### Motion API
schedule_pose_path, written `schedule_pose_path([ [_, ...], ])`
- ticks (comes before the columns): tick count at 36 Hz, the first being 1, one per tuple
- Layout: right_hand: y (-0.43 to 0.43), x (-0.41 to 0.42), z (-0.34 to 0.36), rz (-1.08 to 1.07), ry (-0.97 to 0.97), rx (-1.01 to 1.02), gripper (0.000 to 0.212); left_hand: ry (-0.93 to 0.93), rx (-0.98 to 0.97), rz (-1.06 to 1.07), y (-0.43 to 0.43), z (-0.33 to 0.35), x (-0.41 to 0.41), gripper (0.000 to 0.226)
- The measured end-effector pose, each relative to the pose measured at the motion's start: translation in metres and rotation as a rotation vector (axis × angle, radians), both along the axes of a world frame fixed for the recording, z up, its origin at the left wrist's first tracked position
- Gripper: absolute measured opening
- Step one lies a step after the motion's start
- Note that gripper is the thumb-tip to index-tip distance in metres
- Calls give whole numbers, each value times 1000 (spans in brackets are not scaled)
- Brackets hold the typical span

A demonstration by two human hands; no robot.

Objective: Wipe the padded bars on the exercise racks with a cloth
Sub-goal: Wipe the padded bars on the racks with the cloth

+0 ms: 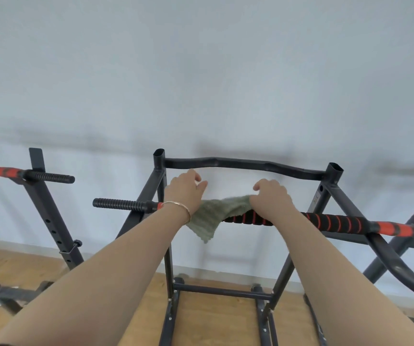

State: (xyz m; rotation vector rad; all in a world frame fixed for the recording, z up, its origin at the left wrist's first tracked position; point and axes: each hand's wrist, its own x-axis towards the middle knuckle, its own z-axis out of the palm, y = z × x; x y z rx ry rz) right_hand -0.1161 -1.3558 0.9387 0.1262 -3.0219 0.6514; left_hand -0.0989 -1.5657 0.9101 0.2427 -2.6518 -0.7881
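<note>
In the middle of the frame a dark grey steel rack (168, 258) stands against a pale wall (201, 71); its black foam-padded bar with red spiral stripes (333, 222) runs across from centre to the right edge, where the padding turns to solid orange-red bands. A pale green terry cloth (213, 216) lies draped over that bar at centre frame, one corner hanging below it. The right hand (270, 196) sits on top of the bar with its fingers curled down and the upper right edge of the cloth bunched beneath them, so it is clamped on the cloth. The left hand (186, 191), a thin gold bangle (184, 207) on its wrist, covers the cloth's left end; its fingers curl forward, but whether they actually clasp the fabric I cannot tell. The two hands are near each other, not touching. Left of the left hand a ribbed black grip (118, 204) juts out; above both hands arches a curved black top bar (240, 163). A second rack (48, 216) stands at the left of the frame on the wooden floor (213, 320); part of a third rack (400, 245) shows at the right edge.
</note>
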Motion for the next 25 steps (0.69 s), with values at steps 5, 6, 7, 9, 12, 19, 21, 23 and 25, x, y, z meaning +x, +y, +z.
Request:
schedule_pose_path([
  [5,-37,14,-27,294,166,167,32,-193,-498,-2,-9,-27,6,35],
  [6,-45,17,-34,345,182,252,43,-211,-529,-2,-10,-29,8,44],
  [7,-51,18,-41,387,224,370,57,-217,-562,4,-10,-29,8,52],
  [9,-54,17,-48,420,330,529,67,-180,-615,27,-9,-32,7,59],
  [12,-50,9,-46,488,316,568,34,-131,-633,52,-7,-36,10,57],
  [19,-49,8,-49,515,373,561,20,-13,-551,120,-5,-41,11,62],
  [21,-50,8,-54,498,423,531,24,45,-505,109,-6,-42,12,63],
  [23,-49,6,-58,501,437,483,23,13,-494,65,-9,-40,11,59],
  [25,-49,3,-57,487,413,428,17,-36,-467,26,-12,-35,9,56],
])
